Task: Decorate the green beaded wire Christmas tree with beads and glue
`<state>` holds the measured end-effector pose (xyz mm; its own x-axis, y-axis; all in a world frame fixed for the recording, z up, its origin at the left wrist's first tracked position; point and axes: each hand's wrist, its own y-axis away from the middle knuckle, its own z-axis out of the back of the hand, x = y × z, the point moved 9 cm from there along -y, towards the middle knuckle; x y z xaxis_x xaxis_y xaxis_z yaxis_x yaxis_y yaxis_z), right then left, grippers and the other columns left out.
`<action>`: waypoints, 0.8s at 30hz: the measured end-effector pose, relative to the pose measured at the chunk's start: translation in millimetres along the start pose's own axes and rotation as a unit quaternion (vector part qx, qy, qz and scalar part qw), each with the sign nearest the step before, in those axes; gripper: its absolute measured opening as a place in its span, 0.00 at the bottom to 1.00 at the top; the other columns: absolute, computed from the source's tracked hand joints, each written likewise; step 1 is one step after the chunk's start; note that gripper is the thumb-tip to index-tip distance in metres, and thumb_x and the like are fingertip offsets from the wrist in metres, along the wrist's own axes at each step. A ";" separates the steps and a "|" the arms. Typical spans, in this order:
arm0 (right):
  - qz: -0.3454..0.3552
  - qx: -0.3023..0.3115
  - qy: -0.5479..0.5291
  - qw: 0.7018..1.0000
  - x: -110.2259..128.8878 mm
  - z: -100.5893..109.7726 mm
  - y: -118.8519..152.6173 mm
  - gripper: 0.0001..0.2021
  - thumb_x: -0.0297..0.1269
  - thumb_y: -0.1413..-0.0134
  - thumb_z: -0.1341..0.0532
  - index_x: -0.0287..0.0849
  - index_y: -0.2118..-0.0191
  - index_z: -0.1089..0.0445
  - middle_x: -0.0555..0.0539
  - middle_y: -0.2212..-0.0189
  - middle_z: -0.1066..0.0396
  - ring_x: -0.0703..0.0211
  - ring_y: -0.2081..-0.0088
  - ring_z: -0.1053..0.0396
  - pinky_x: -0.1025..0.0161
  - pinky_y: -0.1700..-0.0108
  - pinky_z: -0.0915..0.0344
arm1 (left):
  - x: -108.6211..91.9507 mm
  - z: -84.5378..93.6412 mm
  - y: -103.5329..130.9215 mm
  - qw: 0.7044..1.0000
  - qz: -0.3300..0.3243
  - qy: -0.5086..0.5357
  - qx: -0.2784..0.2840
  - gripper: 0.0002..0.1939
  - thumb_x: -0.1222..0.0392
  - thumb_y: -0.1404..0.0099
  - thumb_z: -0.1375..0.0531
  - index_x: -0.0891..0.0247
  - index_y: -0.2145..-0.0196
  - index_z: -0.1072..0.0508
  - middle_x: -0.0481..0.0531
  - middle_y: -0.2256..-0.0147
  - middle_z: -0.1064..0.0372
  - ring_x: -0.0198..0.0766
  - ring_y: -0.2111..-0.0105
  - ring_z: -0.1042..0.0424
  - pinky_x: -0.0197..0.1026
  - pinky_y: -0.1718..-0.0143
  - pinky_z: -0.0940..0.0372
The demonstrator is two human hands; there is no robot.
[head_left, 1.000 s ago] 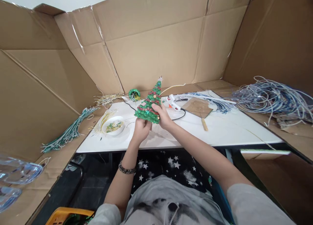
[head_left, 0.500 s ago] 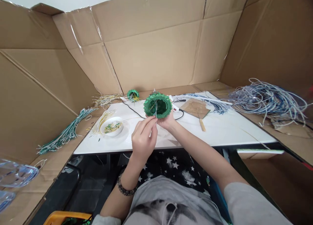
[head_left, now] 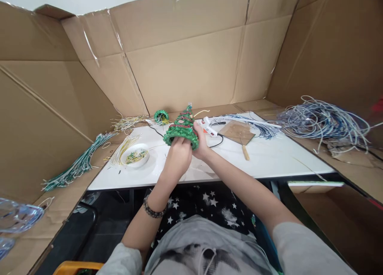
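Observation:
A green cone-shaped tree ornament [head_left: 183,127] with reddish bands is held up over the white table, its tip pointing up and away and its hollow base tilted toward me. My right hand [head_left: 202,142] grips its right side, fingers wrapped behind it. The fingers of my left hand [head_left: 178,153] reach into the base opening, so their tips and anything in them are hidden. A pale yellow wire [head_left: 202,112] sticks out beyond the ornament, near its upper right side.
On the white table [head_left: 209,169] are a bowl of wire pieces [head_left: 137,155], a power strip [head_left: 210,128] and a brown board [head_left: 237,132] with a wooden-handled tool [head_left: 245,152]. Wire bundles [head_left: 80,161] lie left, a tangled coil [head_left: 324,119] right. Another green ornament [head_left: 161,115] stands behind.
The ornament has tilted from base facing me to tip up, showing its decorated side. My left fingers have moved from the wires at the opening into the base. The yellow wire now shows.

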<state>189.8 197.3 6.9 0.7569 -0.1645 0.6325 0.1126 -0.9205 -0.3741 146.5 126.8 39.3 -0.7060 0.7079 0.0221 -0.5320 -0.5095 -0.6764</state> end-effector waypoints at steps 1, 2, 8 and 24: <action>0.002 0.011 0.010 1.000 -0.6 -1.9 0.2 0.26 0.63 0.58 0.34 0.48 0.59 0.27 0.50 0.59 0.20 0.46 0.44 0.29 0.50 0.43 0.29 | 3.1 -2.6 0.1 1.000 0.002 0.002 0.010 0.19 0.72 0.35 0.51 0.70 0.52 0.25 0.67 0.54 0.25 0.56 0.50 0.27 0.58 0.45 0.33; 0.007 0.021 0.019 1.000 -0.8 -3.5 0.4 0.27 0.63 0.60 0.33 0.48 0.59 0.27 0.49 0.58 0.21 0.46 0.43 0.29 0.50 0.43 0.29 | 5.0 -4.0 0.7 1.000 -0.002 0.007 0.013 0.21 0.72 0.34 0.52 0.71 0.49 0.27 0.68 0.51 0.26 0.56 0.47 0.28 0.59 0.43 0.35; 0.035 0.021 0.056 0.998 -2.8 0.0 -0.1 0.31 0.62 0.65 0.29 0.48 0.56 0.29 0.48 0.52 0.23 0.45 0.44 0.29 0.48 0.40 0.32 | 19.0 -5.2 10.3 0.997 0.007 0.073 -0.009 0.27 0.68 0.32 0.52 0.67 0.36 0.39 0.65 0.37 0.37 0.53 0.35 0.40 0.57 0.35 0.43; 0.137 0.007 0.198 0.971 16.2 -8.3 19.4 0.30 0.55 0.59 0.29 0.51 0.50 0.33 0.48 0.54 0.26 0.51 0.51 0.28 0.53 0.45 0.30 | 68.8 -15.5 56.2 0.903 0.189 0.321 -0.215 0.08 0.57 0.42 0.39 0.60 0.66 0.22 0.56 0.65 0.20 0.49 0.60 0.22 0.51 0.51 0.29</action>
<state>198.9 173.9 15.4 0.4531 -0.5285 0.7179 -0.0465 -0.8182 -0.5730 75.3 154.5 -8.6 -0.3088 0.7310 -0.6084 0.0191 -0.6348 -0.7724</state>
